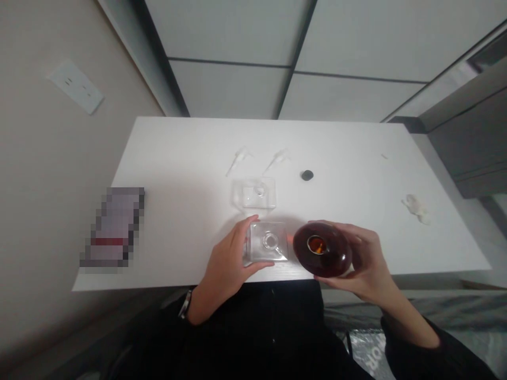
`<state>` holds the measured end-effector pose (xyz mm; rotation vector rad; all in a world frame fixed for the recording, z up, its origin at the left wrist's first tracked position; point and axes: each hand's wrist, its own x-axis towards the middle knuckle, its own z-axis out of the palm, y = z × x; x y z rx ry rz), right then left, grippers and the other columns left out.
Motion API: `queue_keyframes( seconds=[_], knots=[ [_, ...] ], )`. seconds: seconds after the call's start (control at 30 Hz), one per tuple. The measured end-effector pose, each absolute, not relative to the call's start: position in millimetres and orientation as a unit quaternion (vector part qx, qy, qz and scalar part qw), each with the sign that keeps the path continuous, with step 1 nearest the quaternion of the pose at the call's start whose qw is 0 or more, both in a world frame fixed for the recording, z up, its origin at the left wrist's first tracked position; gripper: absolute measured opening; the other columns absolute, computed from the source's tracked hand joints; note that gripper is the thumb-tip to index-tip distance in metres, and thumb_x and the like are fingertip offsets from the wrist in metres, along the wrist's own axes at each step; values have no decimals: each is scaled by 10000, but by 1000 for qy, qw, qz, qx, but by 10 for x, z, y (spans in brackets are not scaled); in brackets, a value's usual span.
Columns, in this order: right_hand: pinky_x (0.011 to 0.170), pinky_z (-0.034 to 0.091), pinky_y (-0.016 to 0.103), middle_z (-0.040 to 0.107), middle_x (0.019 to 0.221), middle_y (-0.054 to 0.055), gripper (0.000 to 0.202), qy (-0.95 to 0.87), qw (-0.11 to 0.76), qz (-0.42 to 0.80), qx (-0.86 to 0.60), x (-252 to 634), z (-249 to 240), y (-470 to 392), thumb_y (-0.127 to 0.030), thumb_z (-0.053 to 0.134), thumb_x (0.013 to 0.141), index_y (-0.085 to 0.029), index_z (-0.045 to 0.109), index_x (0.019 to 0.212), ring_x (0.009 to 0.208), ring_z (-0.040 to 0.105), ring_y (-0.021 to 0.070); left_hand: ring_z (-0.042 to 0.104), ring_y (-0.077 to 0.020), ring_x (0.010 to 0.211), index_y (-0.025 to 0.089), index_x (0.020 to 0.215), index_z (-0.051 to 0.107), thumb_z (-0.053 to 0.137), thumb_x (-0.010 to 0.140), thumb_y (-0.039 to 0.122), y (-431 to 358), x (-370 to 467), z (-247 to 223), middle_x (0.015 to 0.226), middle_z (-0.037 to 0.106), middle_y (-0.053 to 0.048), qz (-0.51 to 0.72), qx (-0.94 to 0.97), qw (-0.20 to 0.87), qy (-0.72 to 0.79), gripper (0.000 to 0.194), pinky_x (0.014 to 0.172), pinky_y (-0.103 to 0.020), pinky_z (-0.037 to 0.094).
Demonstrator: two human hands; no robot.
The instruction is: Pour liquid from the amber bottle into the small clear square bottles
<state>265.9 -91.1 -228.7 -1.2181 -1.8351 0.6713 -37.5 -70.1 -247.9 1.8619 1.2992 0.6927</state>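
My left hand (229, 258) is closed around the left side of a clear square bottle (279, 240), whose round open neck faces up. In my right hand (366, 258) is a dark amber bottle (322, 250), also with its mouth uncovered, held just to the right of the clear one. Behind them lies a second clear bottle (265, 194) on the white table (178, 184). Two white pump tops, a left one (238, 157) and a right one (278, 157), rest farther back. A small dark cap (307, 175) sits to their right.
At the table's left edge is a blurred-out flat object (114, 227). A crumpled whitish piece (415, 208) and a tiny scrap (384, 156) lie on the right. White panels (233, 84) stand behind the table, and a wall with an outlet (77, 87) is at the left.
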Motion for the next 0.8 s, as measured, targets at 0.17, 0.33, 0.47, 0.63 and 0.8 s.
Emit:
queue_keyframes(
  seconds=[0.17, 0.33, 0.47, 0.63, 0.8],
  knots=[
    [1052, 650, 471, 747, 1393, 145, 788, -773, 355, 288, -438, 2644, -2134, -784, -361, 904, 843, -303, 539, 1540, 1266, 752, 319, 721, -356, 1320, 309, 1563, 422, 943, 815, 454, -692, -380, -2461, 1542, 651, -137, 271, 737, 363, 501, 922, 1030, -480, 658],
    [1017, 664, 437, 759, 1374, 143, 815, -803, 329, 275, -413, 2605, -1986, -689, -311, 894, 847, -308, 516, 1569, 1246, 762, 309, 703, -320, 1352, 352, 1626, 337, 927, 832, 448, -684, -390, -2441, 1552, 646, -119, 279, 753, 351, 482, 995, 1087, -456, 635],
    [1002, 667, 419, 766, 1359, 141, 809, -820, 303, 255, -414, 2594, -1887, -671, -303, 875, 860, -293, 518, 1585, 1226, 769, 302, 689, -316, 1375, 370, 1658, 297, 917, 837, 461, -687, -399, -2437, 1564, 636, -119, 280, 756, 350, 476, 1032, 1103, -449, 626],
    [976, 679, 384, 767, 1363, 134, 820, -845, 266, 233, -401, 2576, -1750, -628, -297, 830, 908, -288, 463, 1641, 1209, 777, 286, 676, -322, 1393, 380, 1674, 282, 894, 856, 486, -681, -397, -2434, 1572, 625, -120, 280, 757, 355, 472, 1026, 1115, -456, 620],
    [957, 694, 383, 763, 1374, 104, 839, -855, 246, 216, -402, 2579, -1686, -617, -342, 784, 946, -320, 397, 1691, 1195, 781, 282, 672, -311, 1395, 392, 1681, 274, 886, 865, 482, -684, -390, -2427, 1573, 623, -103, 279, 751, 365, 475, 1023, 1108, -449, 626]
  ],
)
